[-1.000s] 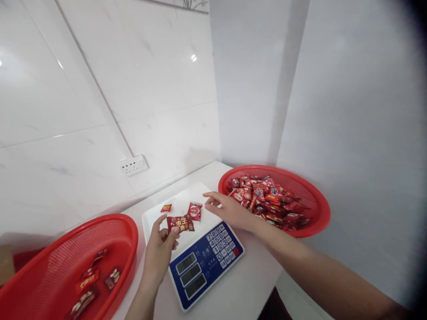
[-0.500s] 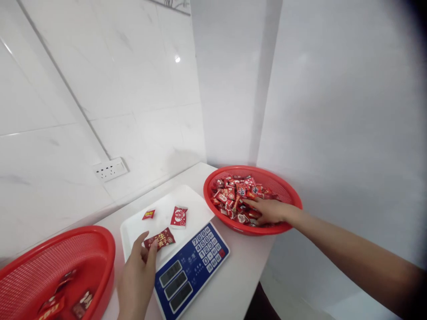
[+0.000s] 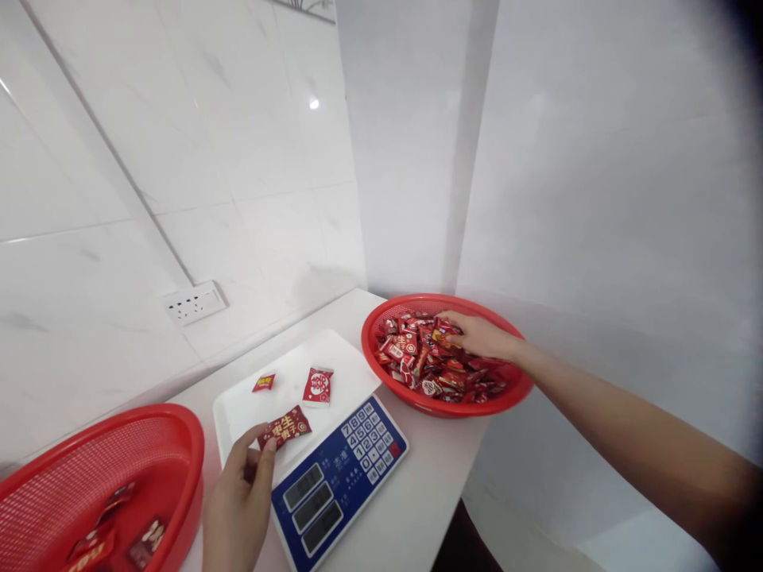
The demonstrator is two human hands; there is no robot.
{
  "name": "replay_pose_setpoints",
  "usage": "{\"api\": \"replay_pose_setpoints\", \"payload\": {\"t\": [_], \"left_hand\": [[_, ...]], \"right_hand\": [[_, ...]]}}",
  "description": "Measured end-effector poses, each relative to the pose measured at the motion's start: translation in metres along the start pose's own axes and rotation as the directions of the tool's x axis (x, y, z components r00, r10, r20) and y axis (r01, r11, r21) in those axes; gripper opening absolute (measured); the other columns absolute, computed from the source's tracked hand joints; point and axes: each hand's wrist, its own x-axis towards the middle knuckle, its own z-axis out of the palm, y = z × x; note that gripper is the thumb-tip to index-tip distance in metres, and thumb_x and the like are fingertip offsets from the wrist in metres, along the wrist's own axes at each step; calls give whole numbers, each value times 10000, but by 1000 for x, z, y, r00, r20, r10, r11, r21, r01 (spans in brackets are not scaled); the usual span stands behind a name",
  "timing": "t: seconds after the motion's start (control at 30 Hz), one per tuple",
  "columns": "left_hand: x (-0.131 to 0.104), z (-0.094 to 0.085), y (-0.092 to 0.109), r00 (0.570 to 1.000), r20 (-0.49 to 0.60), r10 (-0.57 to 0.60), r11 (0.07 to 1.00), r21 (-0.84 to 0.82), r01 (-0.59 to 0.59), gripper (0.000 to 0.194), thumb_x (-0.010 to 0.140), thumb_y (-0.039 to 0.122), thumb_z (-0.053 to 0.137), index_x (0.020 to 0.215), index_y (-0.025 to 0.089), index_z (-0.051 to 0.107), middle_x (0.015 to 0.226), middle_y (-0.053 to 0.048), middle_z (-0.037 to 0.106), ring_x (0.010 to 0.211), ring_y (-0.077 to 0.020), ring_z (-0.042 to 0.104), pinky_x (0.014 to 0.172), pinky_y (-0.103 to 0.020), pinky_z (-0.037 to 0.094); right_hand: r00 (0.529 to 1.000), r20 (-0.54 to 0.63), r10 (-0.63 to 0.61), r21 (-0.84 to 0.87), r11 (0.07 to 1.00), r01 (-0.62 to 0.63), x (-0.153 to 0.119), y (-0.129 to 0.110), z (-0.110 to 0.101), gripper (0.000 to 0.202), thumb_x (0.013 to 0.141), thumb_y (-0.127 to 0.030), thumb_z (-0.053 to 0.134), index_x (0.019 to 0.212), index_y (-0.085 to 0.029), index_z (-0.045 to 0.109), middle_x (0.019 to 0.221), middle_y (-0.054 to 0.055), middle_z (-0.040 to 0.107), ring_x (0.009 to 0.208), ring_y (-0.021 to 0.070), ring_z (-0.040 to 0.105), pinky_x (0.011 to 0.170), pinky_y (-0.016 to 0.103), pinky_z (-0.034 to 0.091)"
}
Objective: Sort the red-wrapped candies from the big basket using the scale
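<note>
Over the scale's white tray [image 3: 238, 401], my left hand [image 3: 238, 492] pinches the left end of a dark red candy packet [image 3: 286, 427] with gold lettering. A small red and yellow candy [image 3: 263, 383] and a red and white candy packet [image 3: 318, 386] lie farther back on that tray. My right hand [image 3: 480, 335] is inside the right red basket [image 3: 450, 409], closed on a red and brown candy packet [image 3: 446, 335] at the top of the heap. Many wrapped candies [image 3: 411, 349] fill this basket. The fingertips of the right hand are partly hidden.
The scale's blue keypad panel [image 3: 339, 485] faces me on the white table [image 3: 417, 492]. Another red basket [image 3: 184, 445] with several candies stands at the left. Walls close in behind and to the right; a power socket [image 3: 194, 303] is on the tiled wall.
My right hand has shifted back in the basket and gripped a candy packet, uncovering candies at the front. The left thumb and finger have closed onto the dark red packet.
</note>
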Motion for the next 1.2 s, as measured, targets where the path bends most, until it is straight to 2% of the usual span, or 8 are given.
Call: {"api": "replay_pose_setpoints", "payload": {"t": [0.3, 0.4, 0.47, 0.6, 0.67, 0.77, 1.0, 1.2], "left_hand": [[0, 5, -10, 997, 57, 53, 999, -5, -53, 429, 748, 594, 450, 1008, 277, 579, 578, 59, 530, 503, -139, 492, 496, -216, 376], [0, 5, -12, 997, 51, 60, 998, -6, -59, 443, 744, 600, 448, 1012, 273, 577, 579, 60, 534, 502, -136, 496, 498, -215, 382], [0, 5, -11, 996, 56, 66, 998, -5, -65, 456, 738, 606, 448, 1009, 264, 578, 578, 58, 536, 506, -138, 503, 502, -216, 389], [-1, 6, -8, 996, 68, 57, 998, 8, -57, 481, 730, 623, 437, 984, 244, 589, 558, 53, 525, 496, -141, 508, 493, -220, 394], [-1, 7, -7, 996, 67, 57, 998, 9, -58, 491, 723, 627, 439, 974, 236, 595, 548, 52, 514, 489, -141, 502, 483, -221, 391], [-1, 9, -7, 995, 77, 70, 998, -16, -69, 501, 719, 623, 448, 983, 225, 600, 566, 42, 530, 497, -144, 506, 494, -227, 400], [-4, 14, -7, 993, 83, 80, 995, -64, -75, 486, 720, 603, 475, 975, 214, 616, 654, 10, 605, 586, -163, 557, 540, -234, 428], [-6, 12, -9, 990, 112, 88, 994, -80, -80, 485, 707, 606, 479, 940, 207, 624, 584, 22, 578, 520, -158, 528, 495, -236, 420]], "right_hand": [[995, 54, 83, -134, 988, -76, -5, -6, 3, 507, 815, -275, 451, 1316, -213, 411, 1195, 80, 607, 1041, 268, 583, 818, 333, 449], [993, 62, 103, -208, 974, -88, -5, -7, 3, 514, 833, -256, 408, 1345, -241, 369, 1146, 90, 628, 995, 284, 601, 775, 359, 451], [993, 70, 98, -256, 964, -77, -6, -8, 4, 530, 836, -218, 384, 1360, -284, 339, 1217, 97, 574, 968, 289, 609, 740, 370, 456], [986, 165, 37, -335, 942, 21, -12, -15, 13, 431, 799, -177, 434, 1184, -337, 544, 1386, 71, 392, 914, 267, 626, 673, 352, 474], [975, 223, -5, -368, 926, 89, -14, -22, 20, 351, 764, -191, 509, 1069, -321, 622, 1406, 58, 364, 985, 286, 593, 662, 344, 481], [968, 248, -41, -428, 892, 147, -16, -31, 30, 309, 734, -206, 580, 1033, -250, 642, 1414, 101, 345, 1090, 332, 514, 672, 359, 489], [963, 256, -80, -501, 842, 203, -13, -38, 40, 269, 826, -150, 433, 959, -166, 666, 1320, 160, 439, 993, 307, 552, 681, 389, 487], [976, 215, -25, -479, 869, 128, -7, -31, 25, 287, 851, -159, 382, 977, -173, 640, 1174, 125, 545, 882, 236, 605, 614, 303, 473]]}}
